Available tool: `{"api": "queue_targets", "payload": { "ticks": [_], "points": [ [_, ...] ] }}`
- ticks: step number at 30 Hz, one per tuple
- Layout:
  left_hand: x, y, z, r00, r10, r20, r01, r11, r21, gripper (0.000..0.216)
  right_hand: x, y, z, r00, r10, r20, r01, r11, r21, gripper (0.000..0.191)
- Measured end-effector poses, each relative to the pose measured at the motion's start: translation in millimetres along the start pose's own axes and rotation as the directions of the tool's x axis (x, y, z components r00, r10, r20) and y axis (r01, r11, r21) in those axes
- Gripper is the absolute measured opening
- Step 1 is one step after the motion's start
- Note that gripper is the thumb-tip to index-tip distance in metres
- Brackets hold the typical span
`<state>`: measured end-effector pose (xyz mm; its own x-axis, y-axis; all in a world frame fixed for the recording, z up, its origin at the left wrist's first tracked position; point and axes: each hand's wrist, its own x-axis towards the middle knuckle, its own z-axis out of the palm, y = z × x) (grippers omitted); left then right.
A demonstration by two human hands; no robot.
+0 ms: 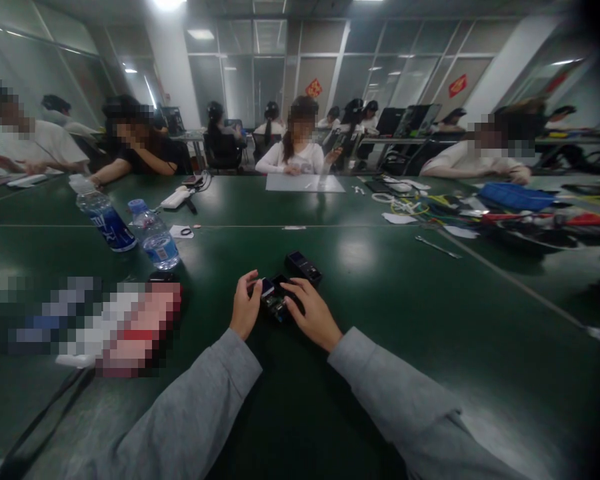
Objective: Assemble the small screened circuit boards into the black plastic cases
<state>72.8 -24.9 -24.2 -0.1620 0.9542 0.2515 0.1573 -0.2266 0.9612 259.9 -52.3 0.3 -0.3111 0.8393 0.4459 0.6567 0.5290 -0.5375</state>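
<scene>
A small black electronic device (276, 301) with exposed parts lies on the dark green table (360, 347) in front of me. My left hand (245, 308) grips its left end, fingers curled round it. On its right side rests my right hand (311, 315), whose fingers are pressed onto it. A separate black box-shaped piece (303, 266) lies just behind the device, touching neither hand. Both arms wear grey sleeves.
Two water bottles (130, 230) lie on the table to the left. Cables, a blue tray (515, 197) and a wrench (437, 247) clutter the far right. Several other people sit across the table and at desks behind.
</scene>
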Motion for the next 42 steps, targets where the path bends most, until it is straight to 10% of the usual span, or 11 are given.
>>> {"api": "queue_targets", "payload": {
  "ticks": [28, 42],
  "points": [
    [7.8, 2.9, -2.3, 0.999, -0.032, -0.042, 0.029, 0.997, -0.076, 0.021, 1.2, 15.1, 8.9, 0.997, -0.027, -0.074, 0.029, 0.999, 0.015, 0.046],
    [5.6, 8.5, -0.7, 0.997, -0.070, -0.046, 0.064, 0.990, -0.122, 0.025, 1.7, -11.6, 1.6, 0.891, -0.038, -0.452, 0.070, 0.996, 0.054, 0.037]
  ]
}}
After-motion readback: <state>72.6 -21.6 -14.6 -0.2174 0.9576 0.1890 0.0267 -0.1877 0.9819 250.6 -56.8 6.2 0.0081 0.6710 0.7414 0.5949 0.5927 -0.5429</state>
